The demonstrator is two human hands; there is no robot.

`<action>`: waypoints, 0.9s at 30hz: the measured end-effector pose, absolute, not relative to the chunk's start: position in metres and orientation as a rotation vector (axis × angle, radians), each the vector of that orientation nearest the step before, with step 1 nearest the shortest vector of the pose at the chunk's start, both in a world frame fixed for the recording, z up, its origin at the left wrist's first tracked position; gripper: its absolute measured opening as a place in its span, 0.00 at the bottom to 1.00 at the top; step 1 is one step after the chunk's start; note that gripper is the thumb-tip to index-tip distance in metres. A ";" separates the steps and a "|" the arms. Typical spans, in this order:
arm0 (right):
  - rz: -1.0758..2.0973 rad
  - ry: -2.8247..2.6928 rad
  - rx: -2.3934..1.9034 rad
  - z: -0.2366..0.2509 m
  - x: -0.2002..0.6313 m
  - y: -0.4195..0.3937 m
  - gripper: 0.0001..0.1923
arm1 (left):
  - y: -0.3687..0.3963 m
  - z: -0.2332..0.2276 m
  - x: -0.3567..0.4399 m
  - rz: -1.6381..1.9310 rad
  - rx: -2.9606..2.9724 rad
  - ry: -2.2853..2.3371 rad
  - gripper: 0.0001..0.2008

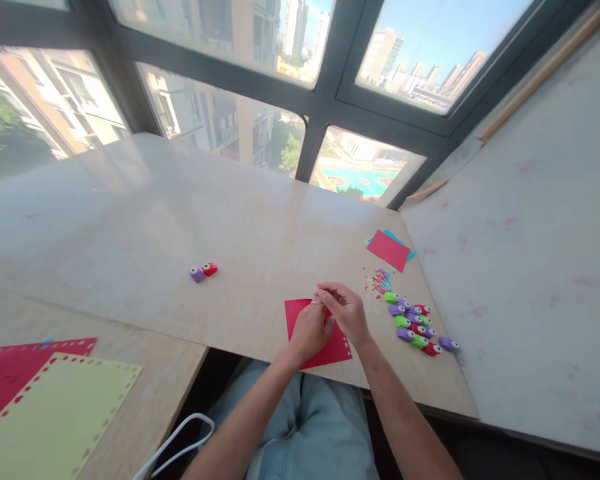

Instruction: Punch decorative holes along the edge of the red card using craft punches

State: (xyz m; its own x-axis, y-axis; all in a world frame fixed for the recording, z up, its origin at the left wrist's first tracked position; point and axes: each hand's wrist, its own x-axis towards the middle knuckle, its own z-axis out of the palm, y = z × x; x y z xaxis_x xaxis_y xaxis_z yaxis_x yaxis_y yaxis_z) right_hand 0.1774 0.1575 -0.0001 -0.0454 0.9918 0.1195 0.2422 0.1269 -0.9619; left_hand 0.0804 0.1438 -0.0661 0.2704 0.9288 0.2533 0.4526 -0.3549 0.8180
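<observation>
A red sheet of paper [337, 350] lies at the near table edge, with a row of small punched holes along its right side. Over its upper part my two hands meet at the fingertips. My left hand [311, 331] rests on the sheet with its fingers curled closed. Coming in from the right, my right hand [347, 311] is closed in a pinch against the left fingertips. Whatever is between the fingers is too small and covered to make out. Small punched paper bits [379, 281] in red, blue and pale colours are scattered beyond my right hand.
Several purple, green and red craft punches [414, 323] with eye-like tops are grouped at the right. Two more punches [203, 271] sit left of centre. Red and blue cards [389, 251] lie near the wall. Yellow paper [65, 413] with punched edges overlaps red paper at lower left.
</observation>
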 end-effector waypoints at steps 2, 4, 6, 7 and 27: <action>0.928 -1.357 -1.365 -0.001 0.202 0.145 0.15 | 0.142 -0.061 0.078 0.945 1.930 1.234 0.17; 0.844 -1.268 -1.466 -0.006 0.226 0.132 0.16 | 0.141 -0.057 0.076 0.916 1.927 1.241 0.20; 0.717 -1.193 -1.556 -0.012 0.250 0.121 0.18 | 0.142 -0.055 0.074 0.898 1.912 1.265 0.21; 0.653 -1.178 -1.593 -0.016 0.261 0.117 0.19 | 0.144 -0.054 0.074 0.889 1.897 1.279 0.21; 0.821 -1.039 -2.004 -0.018 0.310 0.115 0.32 | 0.159 -0.058 0.075 0.861 1.652 1.367 0.13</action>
State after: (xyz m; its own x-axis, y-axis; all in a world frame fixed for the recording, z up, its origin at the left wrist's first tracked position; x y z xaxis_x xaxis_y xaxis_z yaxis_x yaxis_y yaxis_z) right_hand 0.3096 0.1153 -0.0181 0.4714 0.8579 -0.2046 0.3973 -0.4137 -0.8191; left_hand 0.0746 0.1593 -0.0579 0.1817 0.9833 0.0088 0.4328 -0.0880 0.8972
